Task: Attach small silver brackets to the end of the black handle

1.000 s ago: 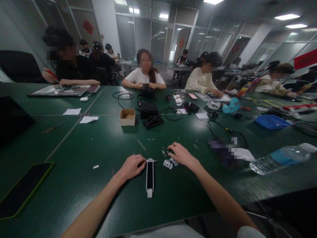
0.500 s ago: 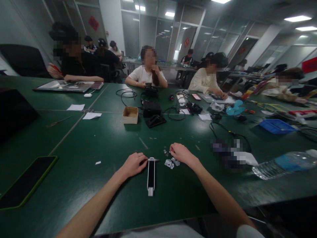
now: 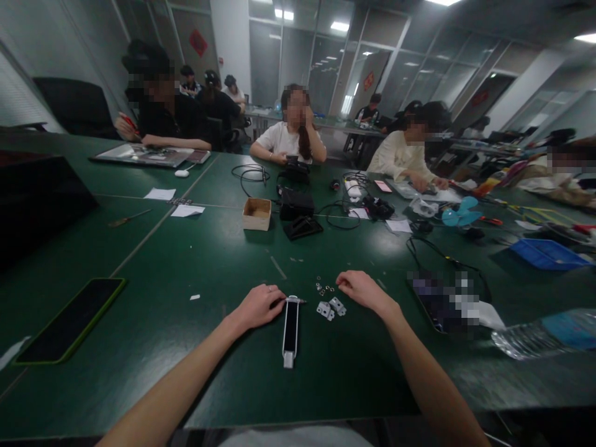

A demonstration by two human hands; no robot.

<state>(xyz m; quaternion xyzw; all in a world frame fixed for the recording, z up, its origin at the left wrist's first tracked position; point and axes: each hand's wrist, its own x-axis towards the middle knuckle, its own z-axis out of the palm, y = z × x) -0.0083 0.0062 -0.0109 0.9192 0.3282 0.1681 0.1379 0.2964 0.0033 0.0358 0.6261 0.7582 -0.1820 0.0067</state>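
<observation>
My left hand (image 3: 261, 306) lies on the table, its thumb and fingers closed at the upper end of a narrow, white-framed black device (image 3: 291, 332). A thin metal pin (image 3: 302, 302) crosses the device's top there, and the fingertips seem to pinch its left end. My right hand (image 3: 365, 290) rests farther right with its fingers curled together; whatever may be between the fingertips is too small to make out. Several small metal rings (image 3: 322, 292) lie scattered just left of it. Below them sit silver metal brackets (image 3: 326, 310), close together and apart from both hands.
A phone in a green case (image 3: 72, 320) lies at left. Ahead are an open cardboard box (image 3: 257, 221), a black case (image 3: 297, 205) and cables. On the right are another phone (image 3: 426, 304), a water bottle (image 3: 544, 335) and a blue tray (image 3: 549, 254). Other people sit across the table.
My right hand has shifted right, away from the rings and brackets, uncovering more of them. My left hand stays at the device's upper end. The camera view has turned slightly left.
</observation>
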